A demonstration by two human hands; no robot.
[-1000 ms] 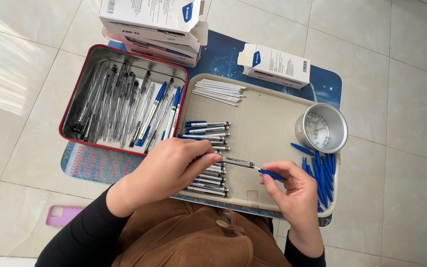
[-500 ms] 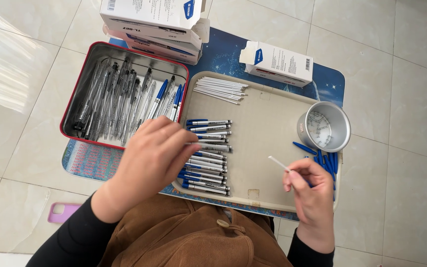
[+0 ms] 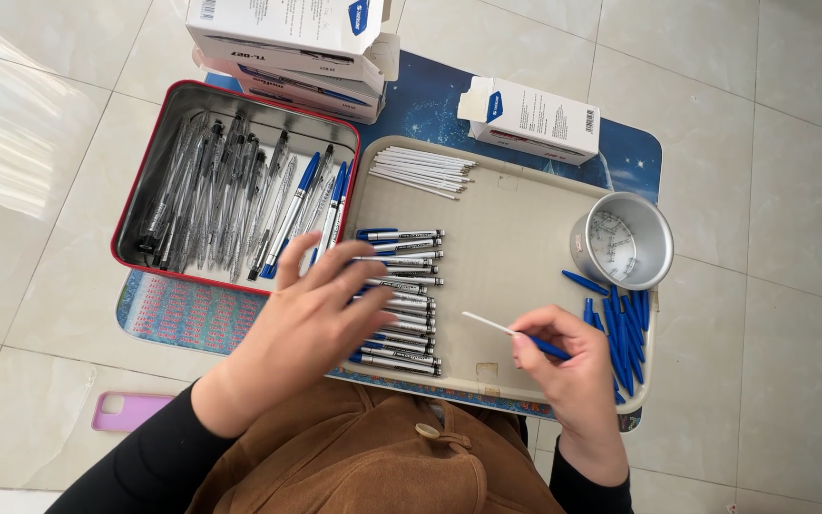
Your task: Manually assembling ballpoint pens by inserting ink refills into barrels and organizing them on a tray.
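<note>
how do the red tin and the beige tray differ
The red tin is dark inside with deep walls; the beige tray is pale, shallow and wider. The tin holds a loose heap of clear pen barrels; the tray holds a neat row of pens, white refills, blue caps and a metal cup. Both are rounded rectangles resting on the blue mat.

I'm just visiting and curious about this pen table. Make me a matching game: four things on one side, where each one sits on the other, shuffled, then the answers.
Things:
1. metal cup
2. loose white refills
3. pink phone
4. clear pen barrels

Places:
A. on the floor tiles, left of the person's lap
B. inside the red-rimmed tin
C. at the right end of the beige tray, above the blue caps
D. at the top of the beige tray, near the small white box

Pairs: 1-C, 2-D, 3-A, 4-B
</note>
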